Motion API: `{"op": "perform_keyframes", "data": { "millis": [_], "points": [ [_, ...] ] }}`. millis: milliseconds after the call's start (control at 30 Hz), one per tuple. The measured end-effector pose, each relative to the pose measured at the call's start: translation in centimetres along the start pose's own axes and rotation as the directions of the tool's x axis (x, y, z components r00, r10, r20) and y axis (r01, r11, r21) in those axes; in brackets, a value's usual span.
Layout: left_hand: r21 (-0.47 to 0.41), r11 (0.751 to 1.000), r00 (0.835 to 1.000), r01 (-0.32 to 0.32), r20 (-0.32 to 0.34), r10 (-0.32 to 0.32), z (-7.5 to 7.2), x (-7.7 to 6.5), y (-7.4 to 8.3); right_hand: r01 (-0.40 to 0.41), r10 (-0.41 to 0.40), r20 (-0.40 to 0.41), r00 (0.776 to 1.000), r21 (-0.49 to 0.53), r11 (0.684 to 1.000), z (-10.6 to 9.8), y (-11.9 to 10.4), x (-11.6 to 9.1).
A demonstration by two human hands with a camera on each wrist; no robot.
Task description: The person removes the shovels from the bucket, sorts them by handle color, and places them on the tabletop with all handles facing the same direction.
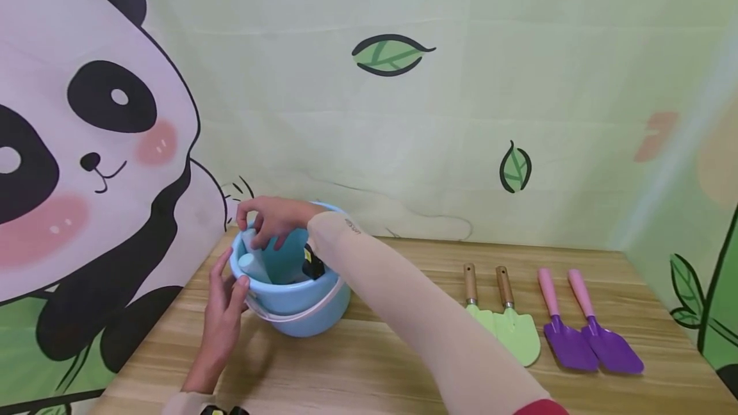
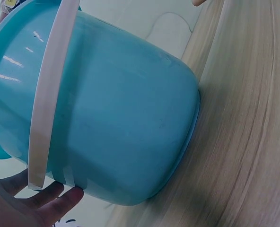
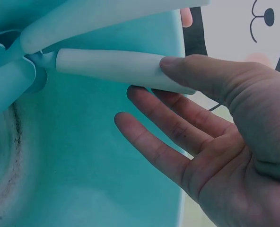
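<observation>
A light blue bucket with a pale handle stands upright on the wooden table. At its left side my left hand holds the rim, fingers against the outer wall. My right hand reaches over into the bucket. Between thumb and fingers it pinches the pale blue handle of a hand trowel leaning inside. Beside this one leans a second blue trowel, its handle tip near the rim. Their blue blades overlap low in the bucket and are only partly visible.
Two light green trowels with wooden handles lie to the right, partly hidden by my right forearm. Further right are two purple trowels with pink handles. A panda-printed cloth hangs behind the table.
</observation>
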State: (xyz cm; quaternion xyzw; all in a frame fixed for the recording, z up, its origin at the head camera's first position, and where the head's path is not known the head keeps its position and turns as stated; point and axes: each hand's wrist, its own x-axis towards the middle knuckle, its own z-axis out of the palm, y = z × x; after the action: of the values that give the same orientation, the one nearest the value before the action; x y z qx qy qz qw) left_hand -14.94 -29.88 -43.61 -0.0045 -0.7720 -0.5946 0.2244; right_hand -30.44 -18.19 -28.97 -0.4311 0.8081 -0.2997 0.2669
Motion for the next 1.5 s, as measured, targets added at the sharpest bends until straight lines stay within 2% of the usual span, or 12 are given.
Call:
{"op": "perform_keyframes", "data": {
  "millis": [300, 1000, 1500],
  "points": [
    [0.023, 1.0, 1.0, 0.007, 0.0, -0.007, 0.0, 0.06, -0.01, -0.005, 0.005, -0.014, 1.0, 0.001, 1.0, 0.14, -0.02, 0.06],
    [-0.006, 1.0, 1.0, 0.0, -0.002, 0.0, -0.02, 0.14, -0.08, 0.016, -0.015, -0.032, 0.999, 0.013, 1.0, 0.03, -0.01, -0.01],
    [0.005, 1.0, 1.0, 0.007, -0.006, -0.007, -0.01, 0.1, -0.16, 0.023, -0.027, -0.152, 0.988, -0.029, 0.999, -0.63, -0.13, -0.76]
  ]
}}
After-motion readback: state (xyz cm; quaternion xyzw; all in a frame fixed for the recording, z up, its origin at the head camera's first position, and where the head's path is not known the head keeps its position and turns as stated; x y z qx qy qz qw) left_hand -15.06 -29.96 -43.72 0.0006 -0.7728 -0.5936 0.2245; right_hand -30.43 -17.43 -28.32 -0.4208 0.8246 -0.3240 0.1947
